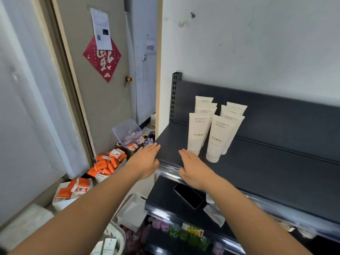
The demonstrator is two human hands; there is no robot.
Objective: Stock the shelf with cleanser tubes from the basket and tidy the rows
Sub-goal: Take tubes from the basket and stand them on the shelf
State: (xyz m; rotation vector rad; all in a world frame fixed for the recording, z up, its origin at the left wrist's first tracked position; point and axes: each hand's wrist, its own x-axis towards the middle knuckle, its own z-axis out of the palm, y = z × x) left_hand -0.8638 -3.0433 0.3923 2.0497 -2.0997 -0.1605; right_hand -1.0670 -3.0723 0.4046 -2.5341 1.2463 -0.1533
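Dark grey metal shelf (266,162): cream plastic cleanser tubes (215,129) stand cap-down in two rows near its left end. Left hand (147,161) lies flat at the front left corner, fingers (153,147) straight. Right hand (193,168) lies flat on the front edge, just beside the front-left tube. Black phone (188,195) lies on the lower shelf (161,196).

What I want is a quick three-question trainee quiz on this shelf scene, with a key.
1. True or false: the left hand and right hand each grip a cleanser tube.
2. The phone lies on: A) the shelf with the tubes, B) the shelf below, C) the floor.
3. Fill in: the front tubes read ____.
Key: 1 false, both hands are open; 2 B; 3 FLORAL.
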